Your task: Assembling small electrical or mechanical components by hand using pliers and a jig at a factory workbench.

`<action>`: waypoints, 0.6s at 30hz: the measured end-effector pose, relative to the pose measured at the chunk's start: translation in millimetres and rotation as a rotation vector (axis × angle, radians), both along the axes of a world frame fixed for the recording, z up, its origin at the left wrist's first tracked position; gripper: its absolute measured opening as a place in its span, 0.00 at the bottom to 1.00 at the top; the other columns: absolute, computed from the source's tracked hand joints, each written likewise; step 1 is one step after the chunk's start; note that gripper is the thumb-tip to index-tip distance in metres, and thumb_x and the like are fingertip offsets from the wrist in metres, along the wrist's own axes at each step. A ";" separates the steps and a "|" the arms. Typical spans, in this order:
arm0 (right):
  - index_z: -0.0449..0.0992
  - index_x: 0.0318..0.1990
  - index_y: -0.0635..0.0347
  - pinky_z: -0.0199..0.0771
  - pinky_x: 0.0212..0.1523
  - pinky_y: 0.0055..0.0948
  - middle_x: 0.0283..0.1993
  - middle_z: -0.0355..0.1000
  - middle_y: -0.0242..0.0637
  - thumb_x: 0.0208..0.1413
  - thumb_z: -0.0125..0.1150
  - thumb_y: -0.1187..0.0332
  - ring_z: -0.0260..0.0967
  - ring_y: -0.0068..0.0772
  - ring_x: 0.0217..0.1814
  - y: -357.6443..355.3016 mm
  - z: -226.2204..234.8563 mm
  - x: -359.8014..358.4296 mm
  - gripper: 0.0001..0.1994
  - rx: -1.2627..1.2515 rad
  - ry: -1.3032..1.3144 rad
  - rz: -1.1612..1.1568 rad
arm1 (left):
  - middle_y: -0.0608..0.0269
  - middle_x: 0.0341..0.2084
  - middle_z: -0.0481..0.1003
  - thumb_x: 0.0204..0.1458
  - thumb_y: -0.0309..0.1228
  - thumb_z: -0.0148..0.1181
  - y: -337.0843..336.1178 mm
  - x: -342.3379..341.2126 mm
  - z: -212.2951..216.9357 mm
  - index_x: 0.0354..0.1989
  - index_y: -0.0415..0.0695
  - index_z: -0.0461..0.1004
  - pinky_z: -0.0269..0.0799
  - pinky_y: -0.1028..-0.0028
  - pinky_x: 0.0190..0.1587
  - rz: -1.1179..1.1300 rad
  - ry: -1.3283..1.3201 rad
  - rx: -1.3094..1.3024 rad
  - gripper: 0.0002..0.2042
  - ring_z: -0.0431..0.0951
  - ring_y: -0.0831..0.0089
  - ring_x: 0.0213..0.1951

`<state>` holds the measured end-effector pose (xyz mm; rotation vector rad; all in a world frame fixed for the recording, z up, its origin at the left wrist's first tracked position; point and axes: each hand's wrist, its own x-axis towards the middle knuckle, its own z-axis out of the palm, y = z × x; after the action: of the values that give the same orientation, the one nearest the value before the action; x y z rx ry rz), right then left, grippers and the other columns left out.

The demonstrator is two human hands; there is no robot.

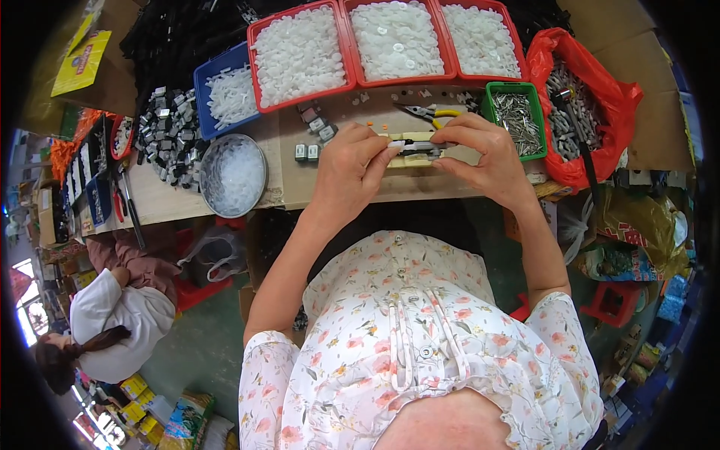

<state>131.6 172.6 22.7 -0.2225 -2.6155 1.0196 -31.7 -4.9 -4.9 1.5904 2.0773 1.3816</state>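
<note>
A cream-coloured block (415, 160) with narrow dark and grey parts lies on the cardboard-covered bench, between my two hands. My left hand (349, 166) is closed at the block's left side, its thumb and forefinger pinching a small white piece (396, 143). From the right, my right hand (486, 156) reaches in with thumb and forefinger curled around the end of a slim grey part (429, 152) on the block. The exact kind of these small parts is too fine to make out. Just behind the block lie pliers (427, 112) with yellow-and-black handles.
Red trays (259, 79) of white plastic pieces line the back. At left are a blue tray (201, 90), a round metal bowl (260, 196) and dark-and-silver blocks (169, 124). A green tray (538, 112) of metal pins and a red bag (626, 105) stand right. Another person (124, 322) sits left.
</note>
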 end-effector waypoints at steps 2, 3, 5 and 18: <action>0.81 0.41 0.65 0.75 0.46 0.33 0.41 0.77 0.42 0.43 0.74 0.74 0.77 0.41 0.44 4.9 -0.2 5.8 0.15 -0.014 -0.007 -0.033 | 0.53 0.22 0.72 0.52 0.23 0.65 -1.6 -1.6 1.1 0.30 0.35 0.78 0.67 0.61 0.33 0.007 0.003 -0.001 0.04 0.72 0.56 0.29; 0.81 0.41 0.65 0.75 0.46 0.32 0.41 0.77 0.41 0.43 0.74 0.75 0.77 0.40 0.44 6.9 -0.9 8.3 0.15 -0.028 -0.014 -0.059 | 0.53 0.22 0.72 0.51 0.23 0.65 -2.7 -2.8 1.2 0.30 0.35 0.78 0.67 0.61 0.33 0.020 0.005 -0.002 0.04 0.72 0.56 0.29; 0.81 0.41 0.65 0.75 0.46 0.32 0.41 0.77 0.41 0.43 0.74 0.75 0.77 0.39 0.44 10.1 -1.3 12.5 0.15 -0.049 -0.017 -0.076 | 0.54 0.22 0.72 0.51 0.22 0.65 -4.6 -5.4 -0.4 0.30 0.35 0.78 0.67 0.61 0.33 0.029 0.006 -0.010 0.03 0.71 0.56 0.29; 0.81 0.41 0.67 0.75 0.45 0.29 0.41 0.76 0.41 0.43 0.75 0.75 0.77 0.36 0.42 0.0 -4.7 8.8 0.16 -0.102 0.004 -0.039 | 0.56 0.25 0.73 0.52 0.21 0.64 0.7 -2.0 -0.8 0.34 0.34 0.78 0.66 0.65 0.32 -0.034 0.040 0.030 0.03 0.71 0.61 0.29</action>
<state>140.4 172.7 18.0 -0.2944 -2.5482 1.1392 -33.7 -4.2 -5.7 1.6701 2.0516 1.3868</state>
